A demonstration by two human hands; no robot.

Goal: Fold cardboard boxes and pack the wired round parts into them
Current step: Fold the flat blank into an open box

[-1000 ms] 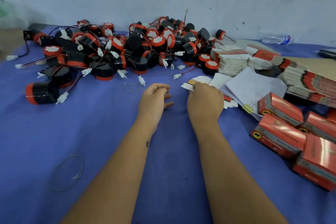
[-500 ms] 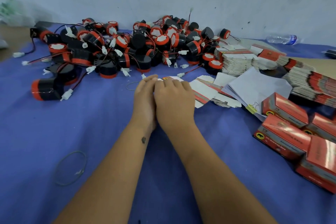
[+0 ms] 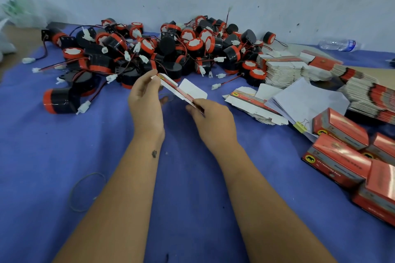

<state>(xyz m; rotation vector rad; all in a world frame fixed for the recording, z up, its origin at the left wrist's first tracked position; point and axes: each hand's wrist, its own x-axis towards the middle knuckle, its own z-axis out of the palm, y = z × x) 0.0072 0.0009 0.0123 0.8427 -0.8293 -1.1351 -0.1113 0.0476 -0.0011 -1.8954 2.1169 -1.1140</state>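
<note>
Left of the flat box (image 3: 178,89), the heap of wired round parts (image 3: 149,53) remains unpacked. The left hand (image 3: 145,100) pinches the flat box's far end; the right hand (image 3: 213,121) pinches its near end, holding it unfolded above the blue cloth (image 3: 42,156). Right of it lie stacked flat boxes (image 3: 284,68) and several folded boxes (image 3: 339,130). Judged early: most parts remain.

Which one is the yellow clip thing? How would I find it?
Look at the right side of the blue cloth, where the shiny red boxes sit. Just left of them lies a stack of white paper; the yellow binder clip bites its near corner, the only yellow clip there.
</note>
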